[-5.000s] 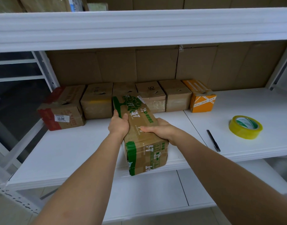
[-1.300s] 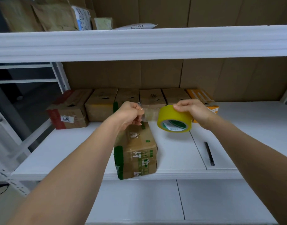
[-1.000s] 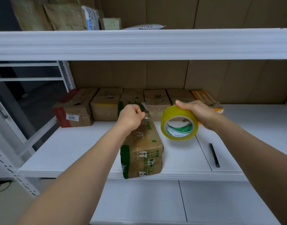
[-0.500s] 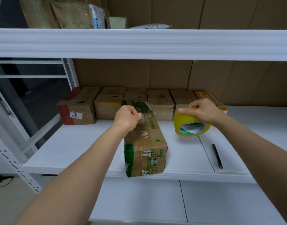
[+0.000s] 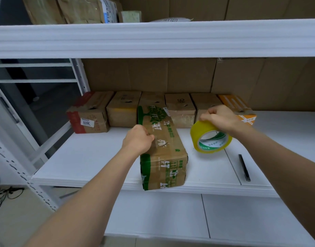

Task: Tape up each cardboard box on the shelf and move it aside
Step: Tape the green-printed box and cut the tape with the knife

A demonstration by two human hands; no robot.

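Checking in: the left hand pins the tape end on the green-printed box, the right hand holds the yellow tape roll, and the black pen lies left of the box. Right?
Not quite. In the head view the black pen lies right of the green-printed box, not left. The rest holds: left hand on the box, right hand holding the yellow tape roll.

A white sticker point(image 5: 87, 122) on the front of the red-edged box point(image 5: 89, 114), at the left end of the row behind the green-printed box point(image 5: 162, 148), reads "3011" upside down. Two boxes right of it, a plain brown box point(image 5: 180, 108) carries a dark mark, possibly "OH". On the shelf above, a white parcel point(image 5: 171, 20) shows "2217" upside down. The green-printed box's characters are not legible.
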